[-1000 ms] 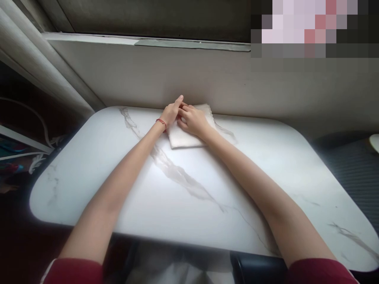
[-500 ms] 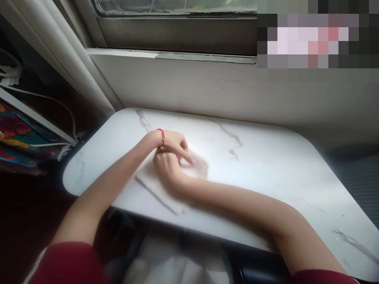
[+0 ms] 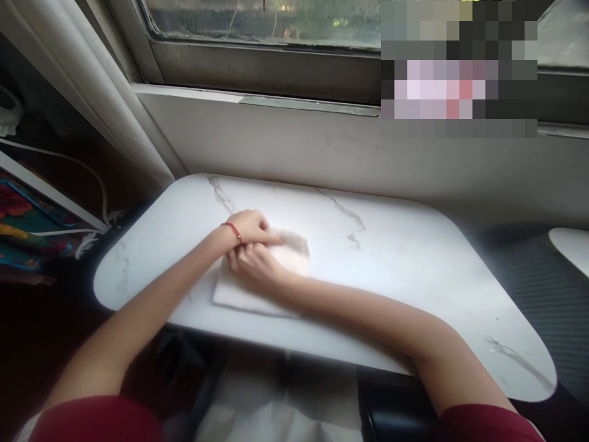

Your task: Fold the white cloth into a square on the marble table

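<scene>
Since a second ago we slid the folded white cloth [image 3: 257, 288] near-left; left hand [image 3: 248, 228] and right hand [image 3: 254, 261] press it, fingers curled narrow. Its near edge could slip off the white marble table [image 3: 414, 270].

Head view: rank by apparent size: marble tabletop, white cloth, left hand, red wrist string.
1. marble tabletop, by far the largest
2. white cloth, partly covered by both hands
3. left hand
4. red wrist string, smallest

All lie at a similar distance from the camera, so the order holds.
</scene>
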Motion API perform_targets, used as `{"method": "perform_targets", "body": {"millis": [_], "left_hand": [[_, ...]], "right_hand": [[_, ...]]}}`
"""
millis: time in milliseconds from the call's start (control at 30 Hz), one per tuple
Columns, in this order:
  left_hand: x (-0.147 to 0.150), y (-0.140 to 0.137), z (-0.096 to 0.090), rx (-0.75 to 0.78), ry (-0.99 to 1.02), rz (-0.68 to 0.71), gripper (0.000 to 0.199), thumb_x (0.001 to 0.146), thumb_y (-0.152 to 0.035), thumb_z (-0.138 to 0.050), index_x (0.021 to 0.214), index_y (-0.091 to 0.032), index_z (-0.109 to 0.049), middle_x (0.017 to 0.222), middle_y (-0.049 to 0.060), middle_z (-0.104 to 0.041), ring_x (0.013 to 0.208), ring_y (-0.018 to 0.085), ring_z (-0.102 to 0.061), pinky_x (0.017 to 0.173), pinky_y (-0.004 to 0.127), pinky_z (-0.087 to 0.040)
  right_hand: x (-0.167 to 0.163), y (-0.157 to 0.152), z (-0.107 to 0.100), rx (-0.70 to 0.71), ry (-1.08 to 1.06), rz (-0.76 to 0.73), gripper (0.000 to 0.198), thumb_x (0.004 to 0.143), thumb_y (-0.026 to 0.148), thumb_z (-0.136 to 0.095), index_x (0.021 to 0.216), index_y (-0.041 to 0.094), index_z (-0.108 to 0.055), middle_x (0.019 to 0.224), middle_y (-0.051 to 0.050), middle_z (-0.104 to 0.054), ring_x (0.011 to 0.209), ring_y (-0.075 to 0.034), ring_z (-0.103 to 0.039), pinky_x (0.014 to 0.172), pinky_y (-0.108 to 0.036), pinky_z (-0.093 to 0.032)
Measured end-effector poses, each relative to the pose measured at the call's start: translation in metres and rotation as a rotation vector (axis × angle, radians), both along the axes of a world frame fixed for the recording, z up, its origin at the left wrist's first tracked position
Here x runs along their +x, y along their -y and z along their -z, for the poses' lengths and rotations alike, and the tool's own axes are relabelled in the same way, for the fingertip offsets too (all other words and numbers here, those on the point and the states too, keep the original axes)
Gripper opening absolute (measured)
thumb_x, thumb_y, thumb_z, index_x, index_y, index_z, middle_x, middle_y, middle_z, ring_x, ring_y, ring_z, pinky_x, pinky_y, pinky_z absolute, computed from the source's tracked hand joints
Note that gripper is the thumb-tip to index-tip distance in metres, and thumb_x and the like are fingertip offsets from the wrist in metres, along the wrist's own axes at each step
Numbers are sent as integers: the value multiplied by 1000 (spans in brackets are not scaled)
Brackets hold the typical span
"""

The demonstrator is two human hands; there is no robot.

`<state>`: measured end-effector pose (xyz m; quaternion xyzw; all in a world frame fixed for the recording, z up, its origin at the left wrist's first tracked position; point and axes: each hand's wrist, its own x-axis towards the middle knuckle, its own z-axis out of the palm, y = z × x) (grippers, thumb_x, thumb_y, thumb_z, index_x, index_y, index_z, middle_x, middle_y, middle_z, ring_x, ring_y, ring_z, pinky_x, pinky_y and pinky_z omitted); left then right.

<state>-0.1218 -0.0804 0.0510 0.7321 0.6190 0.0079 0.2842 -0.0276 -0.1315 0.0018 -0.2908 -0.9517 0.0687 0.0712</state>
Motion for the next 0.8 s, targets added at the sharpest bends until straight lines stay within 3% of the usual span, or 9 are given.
{"method": "perform_targets", "body": {"millis": [100, 167, 267, 400, 567, 700, 800], "left_hand": [[-28, -7, 2, 91, -21, -101, 49, 63, -66, -71, 49, -21, -59, 52, 0, -59, 56, 16, -51, 53, 28, -34], [-45, -15, 5, 137, -2, -162, 51, 64, -69, -69, 50, -21, -59, 49, 0, -55, 54, 16, -49, 52, 28, -35], [-66, -28, 9, 150, 126, -273, 59, 77, -75, -52, 58, -20, -64, 58, 4, -64, 60, 18, -58, 58, 28, -43], [-81, -39, 13, 238, 184, -308, 72, 96, -66, -19, 75, -19, -70, 84, 11, -75, 85, 24, -68, 84, 33, -51], [-86, -43, 23, 570, -118, -246, 52, 98, -51, -33, 111, -15, -68, 123, 17, -68, 123, 32, -57, 112, 45, -37], [-98, -52, 37, 566, -130, -223, 53, 97, -46, -35, 135, -16, -57, 141, 17, -57, 136, 31, -47, 118, 46, -28], [-112, -59, 42, 557, -149, -260, 53, 96, -43, -34, 138, -20, -55, 147, 14, -52, 140, 29, -44, 119, 46, -27]], "right_hand": [[2, -12, 0, 265, 15, -96, 42, 95, 4, -24, 115, 4, -62, 109, -24, -67, 96, -31, -63, 84, -47, -49], [5, -28, 4, 323, -56, -173, 35, 99, 15, -31, 111, 6, -63, 109, -22, -66, 98, -30, -60, 89, -47, -48], [10, -56, 14, 302, -186, -225, 37, 99, 23, -37, 122, 6, -62, 118, -21, -63, 106, -29, -57, 94, -45, -46], [-1, -94, 23, 253, -235, -232, 45, 97, 19, -37, 135, 9, -59, 132, -20, -59, 121, -28, -55, 100, -43, -43], [-53, -138, 25, 184, -238, -102, 38, 94, 22, -47, 125, 10, -66, 143, -20, -56, 134, -31, -47, 110, -45, -38], [-98, -160, 26, 136, -206, 4, 42, 94, 28, -54, 131, 10, -63, 146, -17, -56, 137, -29, -47, 117, -43, -32], [-125, -168, 26, 156, -181, -7, 48, 94, 31, -55, 140, 16, -57, 153, -13, -51, 143, -27, -42, 122, -44, -26]]}}
